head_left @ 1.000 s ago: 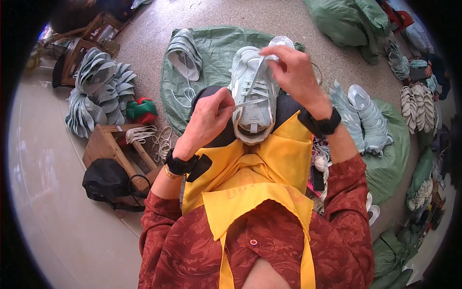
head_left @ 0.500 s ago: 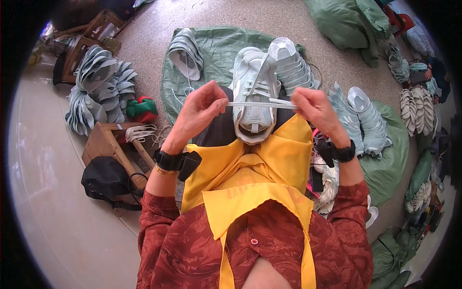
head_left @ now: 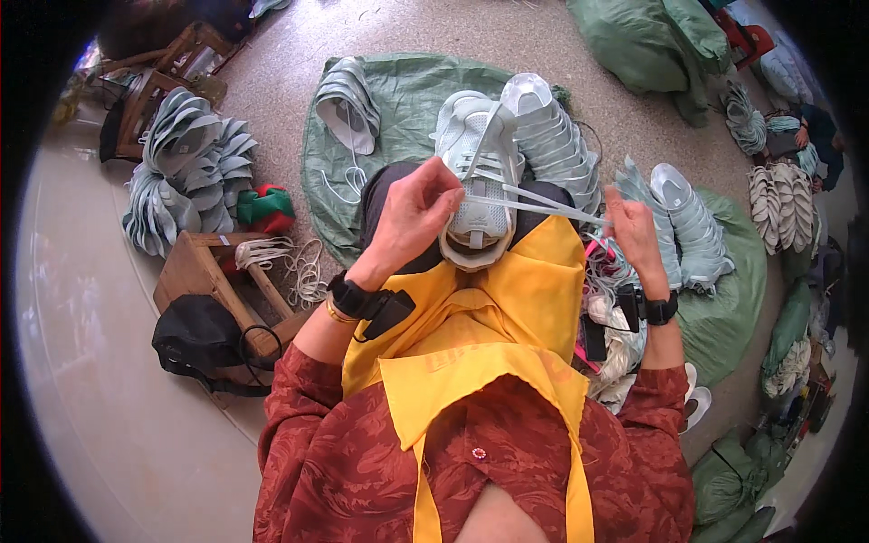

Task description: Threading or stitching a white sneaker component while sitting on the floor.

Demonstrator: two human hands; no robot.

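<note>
A pale mint sneaker upper (head_left: 450, 129) is held between my knees, partly threaded with a flat white shoelace (head_left: 534, 207). My left hand (head_left: 409, 222) pinches the lace beside the upper's left edge, fingers closed. Off to the right, my right hand (head_left: 636, 233) grips the lace too, thumb and fingers together. Two strands stretch between the upper and my right hand, across the end nearest me. A nested stack of similar uppers (head_left: 554, 136) lies just past the shoe on the right.
Green sacking (head_left: 407, 77) covers the floor ahead, with another stack of uppers (head_left: 348, 100) on it. At left are piled uppers (head_left: 181, 163), a wooden stool (head_left: 204, 281) and a black cap-like item (head_left: 204, 335). White laces (head_left: 308, 271) hang near the stool. More uppers (head_left: 697, 235) lie right.
My right hand has moved right and slightly down, drawing the lace out. My left hand has shifted right and down, closer to the upper.
</note>
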